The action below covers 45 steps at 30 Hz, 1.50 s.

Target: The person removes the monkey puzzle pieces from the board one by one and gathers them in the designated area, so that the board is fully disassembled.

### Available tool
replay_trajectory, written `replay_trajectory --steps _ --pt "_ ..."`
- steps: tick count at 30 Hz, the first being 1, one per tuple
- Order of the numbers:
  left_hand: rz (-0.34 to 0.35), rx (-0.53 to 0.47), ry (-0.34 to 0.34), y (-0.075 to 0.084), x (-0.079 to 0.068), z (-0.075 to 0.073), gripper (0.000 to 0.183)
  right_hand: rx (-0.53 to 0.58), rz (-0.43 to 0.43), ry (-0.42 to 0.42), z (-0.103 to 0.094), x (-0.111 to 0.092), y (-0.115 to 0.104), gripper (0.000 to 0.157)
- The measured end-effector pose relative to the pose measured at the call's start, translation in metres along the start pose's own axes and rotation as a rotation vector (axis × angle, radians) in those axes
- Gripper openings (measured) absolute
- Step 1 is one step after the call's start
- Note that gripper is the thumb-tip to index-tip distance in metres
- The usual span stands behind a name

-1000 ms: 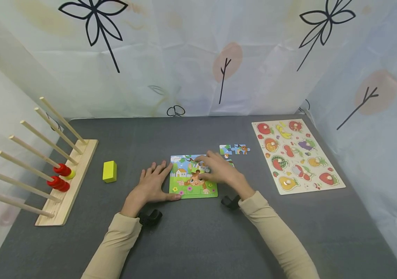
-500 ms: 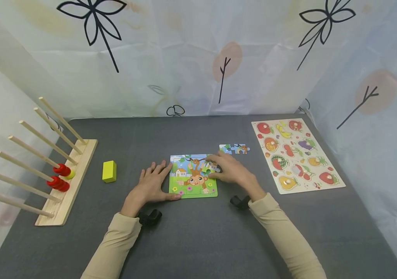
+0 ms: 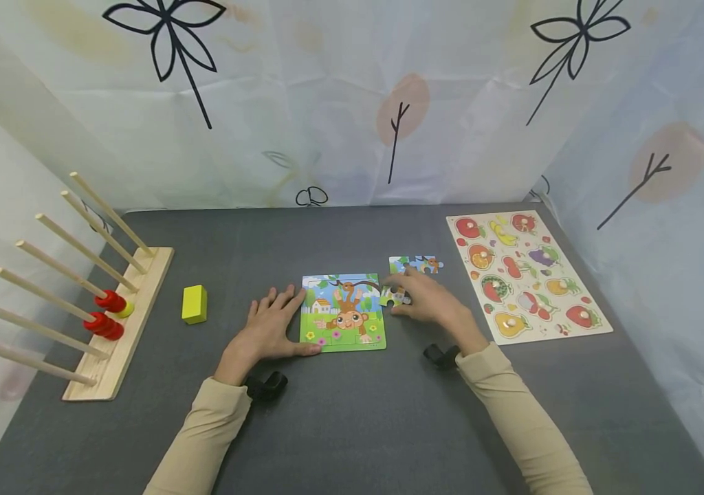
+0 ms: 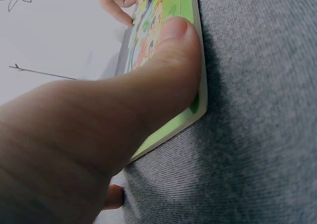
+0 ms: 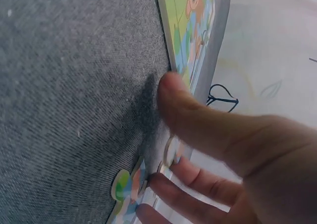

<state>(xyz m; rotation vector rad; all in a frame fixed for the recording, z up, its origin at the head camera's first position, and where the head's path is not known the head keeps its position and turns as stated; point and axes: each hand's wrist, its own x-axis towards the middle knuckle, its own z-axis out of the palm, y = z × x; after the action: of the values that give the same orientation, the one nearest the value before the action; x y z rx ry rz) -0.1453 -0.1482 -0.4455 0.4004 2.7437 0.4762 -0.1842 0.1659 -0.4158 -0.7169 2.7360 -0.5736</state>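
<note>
My left hand [image 3: 271, 328] lies with straight fingers along the left side of a monkey jigsaw puzzle [image 3: 342, 337], its thumb resting on the near-left corner. In the left wrist view the thumb [image 4: 178, 50] presses on the green border. Just right of the puzzle, my right hand [image 3: 429, 299] pinches a loose puzzle piece [image 3: 391, 295] with a pale building on it. The right wrist view shows that piece [image 5: 171, 149] edge-on between thumb and fingers, partly hidden. Behind the right hand lie a few other puzzle pieces [image 3: 429, 264], partly covered by the fingers.
A wooden peg rack [image 3: 141, 295] with red and yellow beads stands at the left. A yellow block [image 3: 194, 304] sits between it and the puzzle. At the right lies a fruit picture board [image 3: 531, 278]. Patterned cloth [image 3: 339, 103] hangs behind the grey table [image 3: 339, 426].
My right hand has moved right with the puzzle piece, from above the puzzle to beside its right edge. The monkey picture is now uncovered. My left hand has stayed put.
</note>
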Motion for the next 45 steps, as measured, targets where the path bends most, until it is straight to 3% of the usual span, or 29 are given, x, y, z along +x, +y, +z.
replay_trajectory --steps 5,12,24,32,39,45 --pt "0.002 -0.001 -0.001 0.0 0.0 -0.001 0.116 -0.039 -0.053 0.0 0.001 0.0 -0.002 0.054" --pt "0.004 -0.005 -0.004 0.001 0.0 0.0 0.117 -0.066 -0.024 -0.014 0.002 0.002 -0.002 0.052" --pt "-0.009 -0.004 -0.01 0.0 0.001 0.0 0.118 -0.085 -0.048 -0.027 0.0 0.001 0.005 0.055" --pt "-0.01 -0.001 -0.014 0.0 0.0 -0.001 0.117 -0.058 0.069 -0.012 -0.012 -0.008 0.019 0.067" --pt "-0.011 0.003 -0.008 -0.002 0.0 -0.001 0.117 -0.077 0.092 -0.085 -0.019 -0.007 0.03 0.059" --pt "-0.009 -0.005 -0.012 0.0 -0.001 -0.001 0.117 -0.151 0.114 -0.027 -0.034 -0.013 0.043 0.061"
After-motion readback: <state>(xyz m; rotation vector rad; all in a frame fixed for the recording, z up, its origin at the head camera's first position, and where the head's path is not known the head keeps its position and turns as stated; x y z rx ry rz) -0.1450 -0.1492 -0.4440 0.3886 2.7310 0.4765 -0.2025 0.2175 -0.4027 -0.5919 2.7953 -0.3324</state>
